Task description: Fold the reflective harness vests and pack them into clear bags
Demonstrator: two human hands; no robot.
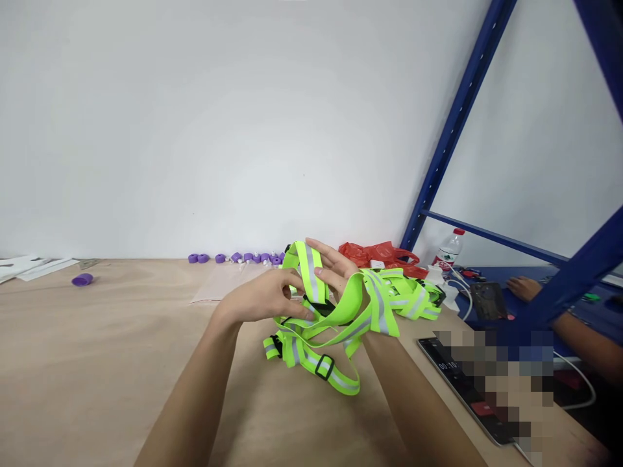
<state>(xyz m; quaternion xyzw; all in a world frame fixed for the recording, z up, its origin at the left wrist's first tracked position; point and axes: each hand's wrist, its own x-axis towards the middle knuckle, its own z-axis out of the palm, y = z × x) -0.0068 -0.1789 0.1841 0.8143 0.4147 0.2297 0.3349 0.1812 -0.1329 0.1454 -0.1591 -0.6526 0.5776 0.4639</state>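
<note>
Neon yellow-green straps with grey reflective stripes (384, 311) are bunched between my two hands above the wooden table. My left hand (263, 295) has its fingers and thumb closed on the straps near a black buckle. Behind them, my right hand (335, 266) has a strap across its palm and its thumb pressed on the striped band; loops drape over the right wrist. A lower loop with a black slider (324, 367) hangs toward the table. Another bundle of the same straps (413, 297) lies just to the right.
Purple caps (220, 258) line the wall, and one purple piece (82, 279) lies at left. Red plastic bags (379, 253), a bottle (448, 250) and a phone (462, 383) are at right. A person's hand (524, 288) shows beyond the blue frame (450, 123).
</note>
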